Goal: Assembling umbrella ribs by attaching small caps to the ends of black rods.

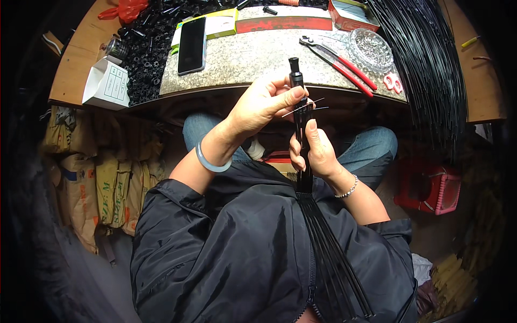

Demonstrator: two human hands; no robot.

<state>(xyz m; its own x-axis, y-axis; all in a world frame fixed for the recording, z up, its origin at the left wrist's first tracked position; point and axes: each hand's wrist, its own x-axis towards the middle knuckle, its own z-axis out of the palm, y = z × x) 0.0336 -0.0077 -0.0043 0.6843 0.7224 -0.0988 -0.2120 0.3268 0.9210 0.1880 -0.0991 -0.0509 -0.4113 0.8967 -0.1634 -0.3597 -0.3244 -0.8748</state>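
Note:
In front of my lap stands a black umbrella frame (304, 185), its long thin ribs (328, 242) running down over my dark jacket. My left hand (253, 107), with a pale bangle on the wrist, pinches the frame just below its black, stepped top end (295, 72). Lower down, my right hand (319, 153) wraps round the folded ribs, thumb pointing up. Between the two hands, thin metal wires (319, 108) stick out sideways from the frame. The fingertips of my left hand are partly hidden behind it.
Red-handled pliers (344, 67), a clear glass dish (370, 49) and a phone (192, 46) lie on the speckled work board (242, 64). Loose black parts (148, 56) and a white box (107, 83) are left. Black rods (431, 64) overhang the right edge. A red basket (431, 188) stands below.

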